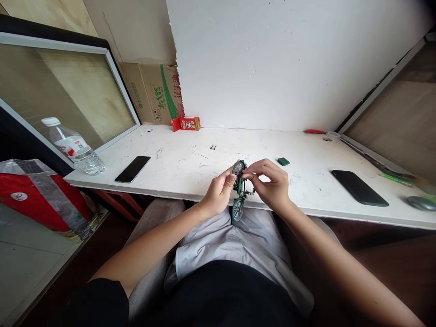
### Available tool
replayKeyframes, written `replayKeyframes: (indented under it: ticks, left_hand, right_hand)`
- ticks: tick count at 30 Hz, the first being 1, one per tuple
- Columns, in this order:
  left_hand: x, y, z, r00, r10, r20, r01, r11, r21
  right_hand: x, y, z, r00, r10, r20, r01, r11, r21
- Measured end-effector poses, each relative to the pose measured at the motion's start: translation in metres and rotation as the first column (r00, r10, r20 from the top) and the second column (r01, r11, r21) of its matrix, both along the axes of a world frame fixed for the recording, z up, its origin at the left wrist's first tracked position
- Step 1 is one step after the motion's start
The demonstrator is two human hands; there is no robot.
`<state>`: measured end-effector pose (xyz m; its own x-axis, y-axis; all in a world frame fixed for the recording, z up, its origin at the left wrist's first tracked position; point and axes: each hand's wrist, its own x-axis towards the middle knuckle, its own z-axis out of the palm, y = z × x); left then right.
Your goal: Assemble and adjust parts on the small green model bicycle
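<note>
Fingers: I have the left hand [218, 191] gripping a green model bicycle [237, 210], thumb pressed beside its upper wheel; the right hand [274, 182] pinches it from the other side with thumb and fingertips, though I can't tell on which small part.
Wall: from my remote view, a white panel [272, 63] with a ragged left edge rises behind everything.
Desk: a white, scuffed top [170, 172] runs across the view beneath that panel.
Framed pane: a large light-rimmed pane [64, 86] leans at the left end.
Carton: a brown cardboard box [153, 95] with green and red print stands in the far left corner.
Bag: a red package [34, 195] with clear wrapping sits lower, left of the desk.
Bottle: a clear plastic bottle [76, 147] with a white cap tilts in my view, near the desk's left end.
Phones: one black phone [132, 169] lies to the left, another dark one [359, 187] to the right, both flat.
Bicycle: I see it held lengthwise at the desk's near edge, lower wheel over the grey shorts [218, 240].
Red box: a small printed pack [190, 123] rests against the wall's foot.
Green piece: a flat little block [283, 161] lies just beyond the right hand.
Tiny part: a dark pronged bit [213, 147] lies beyond the left hand.
</note>
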<state>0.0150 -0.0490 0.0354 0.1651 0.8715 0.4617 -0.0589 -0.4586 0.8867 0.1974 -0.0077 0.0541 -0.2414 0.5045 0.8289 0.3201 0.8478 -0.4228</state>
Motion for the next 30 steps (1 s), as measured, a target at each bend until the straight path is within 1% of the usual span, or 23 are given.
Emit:
replayKeyframes:
  ticks: [2, 4, 6, 8, 10, 12, 14, 16, 18, 21, 24, 28, 30]
  left_hand:
    - [0.002, -0.001, 0.001, 0.998, -0.039, 0.045, 0.04, 0.999, -0.028]
    - [0.003, 0.0, 0.0, 0.995, -0.073, 0.067, 0.075, 0.997, -0.027]
    - [0.003, 0.002, -0.002, 0.996, -0.066, 0.055, 0.066, 0.998, 0.003]
    - [0.002, 0.005, -0.004, 0.999, -0.036, 0.016, 0.035, 0.999, 0.039]
    - [-0.001, 0.006, -0.005, 0.999, -0.017, -0.037, 0.02, 0.998, 0.06]
    - [-0.003, 0.007, -0.004, 0.996, -0.002, -0.084, 0.008, 0.997, 0.075]
    - [-0.006, 0.008, -0.002, 0.993, 0.019, -0.116, -0.009, 0.996, 0.089]
    - [-0.009, 0.009, -0.002, 0.988, 0.042, -0.148, -0.026, 0.993, 0.112]
    - [-0.012, 0.013, -0.003, 0.975, 0.082, -0.205, -0.046, 0.983, 0.176]
    - [-0.019, 0.021, -0.007, 0.938, 0.173, -0.301, -0.067, 0.941, 0.331]
    - [-0.027, 0.029, -0.01, 0.909, 0.244, -0.337, -0.068, 0.886, 0.458]
    - [-0.032, 0.034, -0.011, 0.909, 0.238, -0.341, -0.014, 0.838, 0.546]
    - [-0.033, 0.036, -0.01, 0.904, 0.255, -0.344, -0.009, 0.814, 0.581]
  right_hand:
    - [0.0, 0.002, -0.002, 0.999, -0.014, -0.041, 0.011, 0.998, -0.058]
    - [0.0, 0.006, -0.004, 0.994, -0.038, -0.101, 0.023, 0.989, -0.149]
    - [0.002, 0.012, -0.008, 0.988, -0.052, -0.145, 0.017, 0.971, -0.237]
    - [0.004, 0.018, -0.011, 0.991, -0.003, -0.136, -0.041, 0.947, -0.317]
    - [0.006, 0.023, -0.014, 0.988, 0.095, -0.118, -0.135, 0.907, -0.4]
    - [0.007, 0.025, -0.016, 0.979, 0.155, -0.135, -0.2, 0.866, -0.458]
    - [0.006, 0.025, -0.018, 0.975, 0.147, -0.167, -0.21, 0.859, -0.468]
    - [0.004, 0.024, -0.019, 0.974, 0.13, -0.186, -0.203, 0.867, -0.455]
    - [0.003, 0.024, -0.02, 0.969, 0.13, -0.21, -0.212, 0.874, -0.437]
    - [0.001, 0.023, -0.02, 0.959, 0.146, -0.244, -0.237, 0.883, -0.406]
    - [0.001, 0.022, -0.019, 0.959, 0.152, -0.24, -0.235, 0.898, -0.373]
    - [0.001, 0.021, -0.017, 0.963, 0.138, -0.23, -0.208, 0.926, -0.315]
    - [0.0, 0.021, -0.017, 0.961, 0.142, -0.236, -0.211, 0.93, -0.3]
